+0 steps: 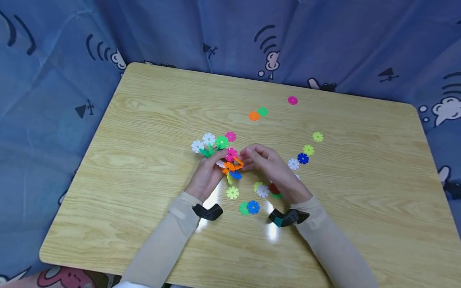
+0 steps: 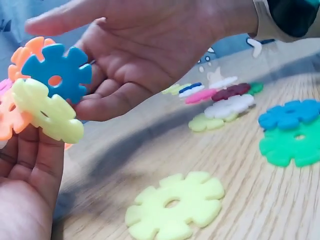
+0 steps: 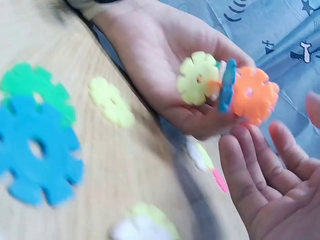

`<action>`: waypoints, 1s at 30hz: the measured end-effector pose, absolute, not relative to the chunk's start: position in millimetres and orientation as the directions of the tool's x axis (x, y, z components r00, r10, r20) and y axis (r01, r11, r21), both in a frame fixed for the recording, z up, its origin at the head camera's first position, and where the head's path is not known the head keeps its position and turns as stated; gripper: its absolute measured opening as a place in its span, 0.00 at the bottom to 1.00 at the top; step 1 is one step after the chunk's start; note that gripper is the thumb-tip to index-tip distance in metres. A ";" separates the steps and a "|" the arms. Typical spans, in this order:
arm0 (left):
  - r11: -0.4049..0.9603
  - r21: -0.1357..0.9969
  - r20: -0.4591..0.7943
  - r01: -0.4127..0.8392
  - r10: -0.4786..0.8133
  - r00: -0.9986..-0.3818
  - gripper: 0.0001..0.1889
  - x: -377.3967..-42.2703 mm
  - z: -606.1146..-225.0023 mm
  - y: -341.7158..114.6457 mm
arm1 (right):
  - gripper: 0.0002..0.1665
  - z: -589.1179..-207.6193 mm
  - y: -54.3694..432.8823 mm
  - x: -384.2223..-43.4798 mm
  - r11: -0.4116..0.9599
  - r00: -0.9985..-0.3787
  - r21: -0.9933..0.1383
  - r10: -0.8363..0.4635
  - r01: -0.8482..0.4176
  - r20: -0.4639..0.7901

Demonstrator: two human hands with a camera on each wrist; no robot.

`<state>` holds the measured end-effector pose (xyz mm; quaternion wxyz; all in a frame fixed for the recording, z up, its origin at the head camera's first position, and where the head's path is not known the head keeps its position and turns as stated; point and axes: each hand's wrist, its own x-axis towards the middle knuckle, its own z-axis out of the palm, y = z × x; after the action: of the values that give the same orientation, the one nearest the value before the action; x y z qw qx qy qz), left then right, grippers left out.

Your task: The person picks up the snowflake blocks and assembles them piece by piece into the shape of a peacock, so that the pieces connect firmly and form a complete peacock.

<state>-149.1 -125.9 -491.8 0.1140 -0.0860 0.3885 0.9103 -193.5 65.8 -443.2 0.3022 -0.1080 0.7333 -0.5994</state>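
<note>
My left hand (image 1: 206, 178) holds a joined cluster of notched plastic flower discs over the table. An orange disc (image 1: 228, 168), a pink disc (image 1: 231, 155) and a blue disc (image 2: 56, 72) belong to it, along with a yellow-green disc (image 3: 198, 78). The left thumb lies along its upper side. Just right of the cluster is my right hand (image 1: 270, 170), its fingers loosely extended and its fingertips close to the orange pieces. Nothing shows between the right hand's fingers (image 3: 265, 175) and thumb. Green discs (image 1: 208, 150) stand out beyond the left thumb.
Loose discs lie around on the wooden table (image 1: 144, 160): a blue one (image 1: 253, 207) overlapping a green one, a yellow-green one (image 1: 232, 193), white ones (image 1: 197, 146) at the left, and several by the right forearm. Farther back are an orange disc (image 1: 253, 116) and a pink disc (image 1: 293, 100).
</note>
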 end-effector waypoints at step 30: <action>-0.819 0.495 -0.285 -0.289 0.162 -0.945 0.07 -150.6 -492.0 -131.4 | 0.18 -428.1 93.7 -182.2 0.747 -0.614 -0.483 -0.657 -0.456 -0.437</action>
<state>-150.6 -131.4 -492.0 0.1190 -0.1156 0.2760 0.9467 -182.2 93.7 -428.1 0.3060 -0.3151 0.8832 -0.1643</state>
